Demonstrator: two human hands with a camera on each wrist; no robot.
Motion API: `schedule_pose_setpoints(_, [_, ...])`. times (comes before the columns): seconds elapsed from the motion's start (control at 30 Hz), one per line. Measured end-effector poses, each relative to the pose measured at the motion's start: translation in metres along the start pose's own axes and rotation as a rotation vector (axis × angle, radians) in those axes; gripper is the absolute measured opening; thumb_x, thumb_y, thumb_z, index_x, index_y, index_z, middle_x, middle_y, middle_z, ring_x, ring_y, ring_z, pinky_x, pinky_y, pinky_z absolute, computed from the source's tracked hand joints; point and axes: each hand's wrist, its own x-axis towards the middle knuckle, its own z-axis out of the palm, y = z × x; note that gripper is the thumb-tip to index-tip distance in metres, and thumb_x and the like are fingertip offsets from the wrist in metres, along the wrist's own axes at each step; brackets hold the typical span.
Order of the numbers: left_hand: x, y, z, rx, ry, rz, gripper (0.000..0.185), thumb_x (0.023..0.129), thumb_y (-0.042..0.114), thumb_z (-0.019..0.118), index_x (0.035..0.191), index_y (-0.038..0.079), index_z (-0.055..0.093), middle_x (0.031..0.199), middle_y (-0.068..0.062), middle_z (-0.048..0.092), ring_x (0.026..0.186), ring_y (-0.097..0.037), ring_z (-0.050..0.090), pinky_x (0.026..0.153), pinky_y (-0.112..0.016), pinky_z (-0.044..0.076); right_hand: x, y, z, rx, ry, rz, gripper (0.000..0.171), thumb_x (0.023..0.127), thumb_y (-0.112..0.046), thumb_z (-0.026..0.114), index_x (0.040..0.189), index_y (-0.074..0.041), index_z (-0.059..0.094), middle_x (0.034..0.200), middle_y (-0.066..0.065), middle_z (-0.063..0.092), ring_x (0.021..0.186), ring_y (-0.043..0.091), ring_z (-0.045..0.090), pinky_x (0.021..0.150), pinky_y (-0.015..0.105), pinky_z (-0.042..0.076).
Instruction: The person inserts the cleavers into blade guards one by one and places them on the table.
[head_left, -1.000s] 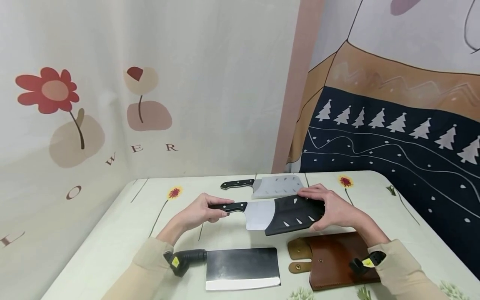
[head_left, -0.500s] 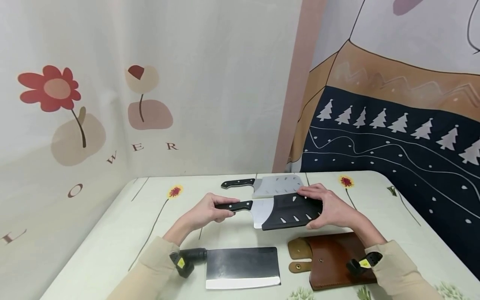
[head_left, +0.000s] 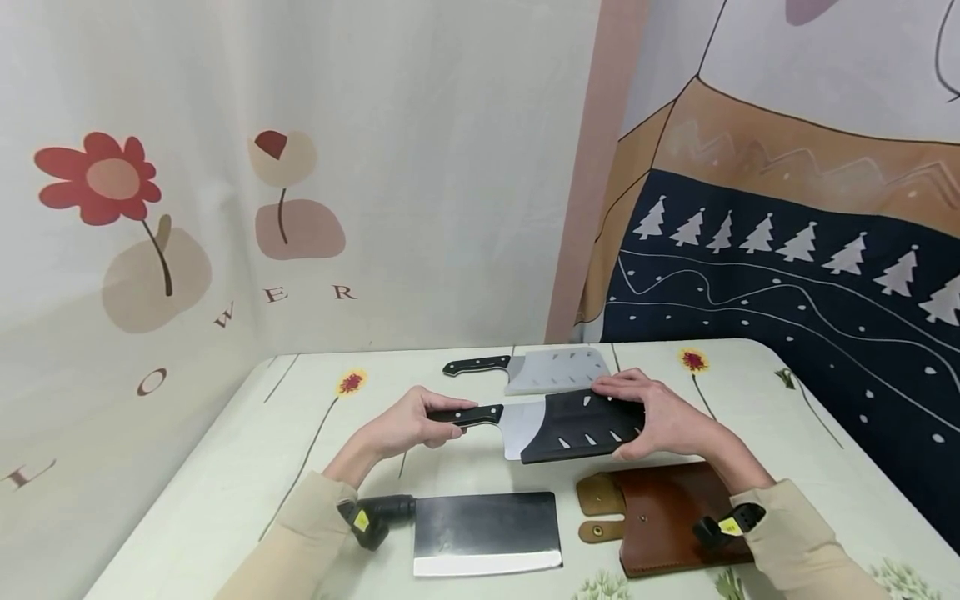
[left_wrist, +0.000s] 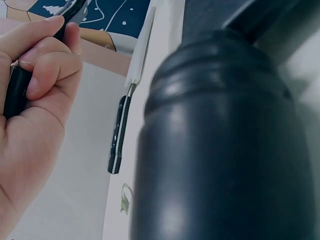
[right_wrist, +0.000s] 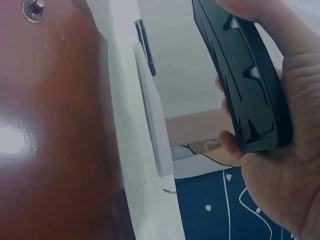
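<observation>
My left hand [head_left: 408,425] holds the black riveted handle [head_left: 465,416] of a cleaver, its fingers curled round it in the left wrist view. The cleaver's blade [head_left: 521,427] enters a black slotted blade cover [head_left: 581,429]. At the cover's far end, my right hand [head_left: 667,423] grips it between thumb and fingers. A strip of bare steel shows between handle and cover; the rest of the blade is hidden. Cleaver and cover are held above the table, roughly level. In the right wrist view, the cover [right_wrist: 245,85] lies against the palm.
Nearer me, a dark broad cleaver [head_left: 487,533] lies on the table [head_left: 225,483], its black handle [left_wrist: 225,150] large in the left wrist view. Right of it is a brown leather sheath [head_left: 667,500]. Behind the hands lies another cleaver in a whitish cover [head_left: 558,371].
Over the last second my left hand has moved slightly right with the cleaver, and less bare blade shows outside the black cover. The tilted cover has levelled a little. Since half a second ago, little differs.
</observation>
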Motion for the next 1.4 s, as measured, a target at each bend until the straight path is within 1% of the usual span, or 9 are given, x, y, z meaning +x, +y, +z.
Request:
schedule_pose_setpoints(0.17, [0.002, 0.000, -0.002, 0.012, -0.016, 0.004, 0.046, 0.090, -0.006, 0.067, 0.135, -0.008, 0.062, 0.086, -0.010, 0.064, 0.057, -0.010, 0.035, 0.053, -0.022, 0.029, -0.001, 0.001, 0.000, 0.013, 0.004, -0.024, 0.088, 0.065, -0.036, 0.091, 0.142, -0.004, 0.061, 0.142, 0.014, 0.057, 0.131, 0.036, 0.043, 0.101, 0.061, 0.043])
schedule_pose_setpoints(0.33, [0.003, 0.001, 0.000, 0.009, -0.019, 0.000, 0.045, 0.090, -0.007, 0.067, 0.135, -0.008, 0.062, 0.086, -0.010, 0.065, 0.056, -0.011, 0.035, 0.053, -0.022, 0.030, -0.002, 0.002, -0.001, 0.010, 0.006, -0.050, 0.087, 0.066, -0.037, 0.091, 0.141, -0.004, 0.062, 0.141, 0.013, 0.059, 0.129, 0.035, 0.045, 0.100, 0.057, 0.045])
schedule_pose_setpoints(0.43, [0.004, 0.002, 0.003, 0.004, -0.011, 0.002, 0.046, 0.090, -0.005, 0.068, 0.135, -0.007, 0.062, 0.085, -0.010, 0.064, 0.056, -0.011, 0.034, 0.053, -0.022, 0.030, -0.002, 0.002, -0.002, 0.009, 0.015, -0.049, 0.087, 0.065, -0.037, 0.092, 0.140, -0.005, 0.063, 0.140, 0.013, 0.059, 0.128, 0.034, 0.045, 0.098, 0.055, 0.047])
schedule_pose_setpoints(0.6, [0.004, 0.005, 0.006, 0.013, 0.011, 0.010, 0.045, 0.090, -0.003, 0.070, 0.134, -0.007, 0.063, 0.082, -0.008, 0.061, 0.055, -0.011, 0.033, 0.053, -0.023, 0.030, -0.002, 0.002, -0.003, 0.012, 0.017, -0.027, 0.088, 0.064, -0.038, 0.093, 0.140, -0.005, 0.063, 0.141, 0.013, 0.058, 0.128, 0.034, 0.044, 0.098, 0.055, 0.046])
schedule_pose_setpoints(0.83, [0.006, 0.007, 0.008, 0.004, 0.019, 0.017, 0.045, 0.091, -0.004, 0.069, 0.135, -0.007, 0.063, 0.083, -0.008, 0.061, 0.056, -0.011, 0.033, 0.053, -0.023, 0.030, -0.001, 0.002, -0.004, 0.005, 0.032, -0.017, 0.091, 0.063, -0.040, 0.093, 0.141, -0.005, 0.062, 0.141, 0.015, 0.058, 0.128, 0.033, 0.044, 0.099, 0.057, 0.046])
schedule_pose_setpoints(1.0, [0.009, 0.008, 0.009, 0.003, 0.032, 0.027, 0.043, 0.092, -0.005, 0.068, 0.134, -0.009, 0.063, 0.080, -0.008, 0.059, 0.055, -0.011, 0.033, 0.053, -0.023, 0.029, -0.002, 0.002, -0.003, -0.004, 0.045, 0.005, 0.091, 0.061, -0.039, 0.093, 0.141, -0.005, 0.062, 0.141, 0.015, 0.058, 0.128, 0.034, 0.044, 0.099, 0.058, 0.046])
schedule_pose_setpoints(1.23, [0.017, 0.010, 0.018, 0.059, 0.046, 0.002, 0.042, 0.093, 0.003, 0.071, 0.134, -0.003, 0.065, 0.078, -0.006, 0.058, 0.056, -0.013, 0.037, 0.054, -0.024, 0.031, 0.004, -0.002, 0.003, -0.007, 0.027, 0.007, 0.090, 0.065, -0.039, 0.092, 0.143, -0.007, 0.061, 0.143, 0.015, 0.056, 0.129, 0.036, 0.044, 0.100, 0.059, 0.044])
schedule_pose_setpoints(1.4, [0.019, 0.008, 0.020, 0.047, 0.061, -0.013, 0.042, 0.091, 0.000, 0.071, 0.133, -0.004, 0.066, 0.078, -0.006, 0.059, 0.056, -0.014, 0.036, 0.053, -0.024, 0.031, 0.004, -0.001, 0.005, -0.007, 0.027, 0.001, 0.090, 0.065, -0.039, 0.092, 0.142, -0.006, 0.061, 0.144, 0.015, 0.056, 0.130, 0.036, 0.043, 0.100, 0.060, 0.044])
